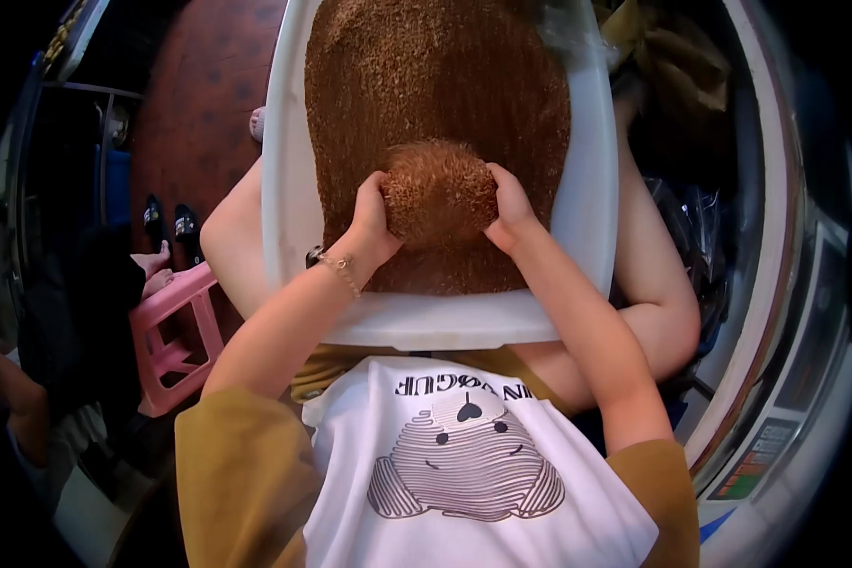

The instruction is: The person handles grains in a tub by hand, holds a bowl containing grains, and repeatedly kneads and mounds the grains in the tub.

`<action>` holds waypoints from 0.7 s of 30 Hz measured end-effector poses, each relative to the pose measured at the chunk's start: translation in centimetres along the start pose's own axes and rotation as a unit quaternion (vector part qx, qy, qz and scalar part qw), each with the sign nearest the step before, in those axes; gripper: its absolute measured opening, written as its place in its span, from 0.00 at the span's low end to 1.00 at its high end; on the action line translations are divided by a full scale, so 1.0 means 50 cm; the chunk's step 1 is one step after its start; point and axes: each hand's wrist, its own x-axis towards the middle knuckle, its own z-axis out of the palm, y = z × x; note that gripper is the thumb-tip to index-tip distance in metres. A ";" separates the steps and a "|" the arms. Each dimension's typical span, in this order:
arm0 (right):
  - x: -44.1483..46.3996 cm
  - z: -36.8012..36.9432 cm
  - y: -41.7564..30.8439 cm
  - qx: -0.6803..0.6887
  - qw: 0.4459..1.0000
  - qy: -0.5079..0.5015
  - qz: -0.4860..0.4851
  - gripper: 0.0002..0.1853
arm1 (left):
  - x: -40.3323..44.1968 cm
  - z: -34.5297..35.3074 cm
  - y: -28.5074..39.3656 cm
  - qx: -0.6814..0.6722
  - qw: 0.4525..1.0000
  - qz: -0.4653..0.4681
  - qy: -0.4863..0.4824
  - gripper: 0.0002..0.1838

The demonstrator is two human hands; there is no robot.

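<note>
A heap of small brown grains or pellets fills much of a white tub between my legs. My left hand and my right hand hold a rounded mass of the brown grains between them, just above the heap near the tub's close end. The thumbs lie along the upper sides of the mass. Most fingers are hidden under or behind it. A bracelet and a watch are on my left wrist.
A pink plastic stool stands at the left, by another person's foot and dark slippers. Clear plastic bags lie to the right of my leg. A brown bag is at the upper right.
</note>
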 end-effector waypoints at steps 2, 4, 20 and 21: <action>0.007 0.033 -0.032 0.053 0.998 -0.004 -0.027 0.17 | -0.025 0.047 0.027 -0.055 0.998 0.039 -0.017 0.25; 0.010 0.075 -0.076 0.082 0.994 -0.016 -0.068 0.15 | -0.036 0.103 0.064 -0.093 0.992 0.082 -0.038 0.23; 0.016 -0.030 -0.106 -0.592 0.789 0.060 -0.152 0.16 | -0.002 -0.027 0.100 0.499 0.780 0.353 0.135 0.16; -0.005 -0.029 -0.097 -0.678 0.725 0.061 -0.102 0.17 | -0.009 -0.041 0.089 0.589 0.710 0.350 0.159 0.16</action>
